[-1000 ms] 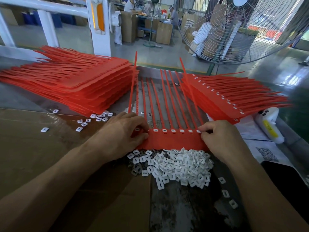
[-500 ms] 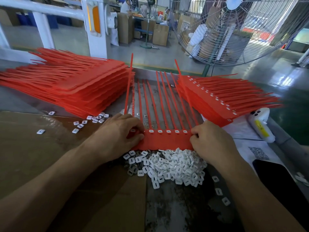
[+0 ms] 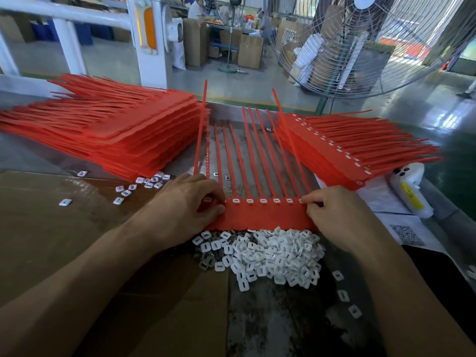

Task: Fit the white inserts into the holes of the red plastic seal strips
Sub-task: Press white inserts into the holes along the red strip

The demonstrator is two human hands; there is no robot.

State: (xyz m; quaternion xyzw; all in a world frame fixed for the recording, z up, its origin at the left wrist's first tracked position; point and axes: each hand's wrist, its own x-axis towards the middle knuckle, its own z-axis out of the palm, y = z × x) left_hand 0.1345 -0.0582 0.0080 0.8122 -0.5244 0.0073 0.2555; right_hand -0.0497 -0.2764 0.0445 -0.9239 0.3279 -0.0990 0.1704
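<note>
Currently:
Left hand [image 3: 192, 202]: pinches the red strip [image 3: 262, 216] at centre frame.
Right hand [image 3: 334, 215]: pinches its other end.
Method: press each white insert [image 3: 262, 200] flush.

A factory floor: stacked red seal strips [image 3: 108, 132], industrial fan [image 3: 373, 42], cartons [image 3: 248, 51].

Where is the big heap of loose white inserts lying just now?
In the head view, the heap of white inserts lies low and centre on the table, just nearer than the red seal strip both hands grip, between the two forearms.
</note>
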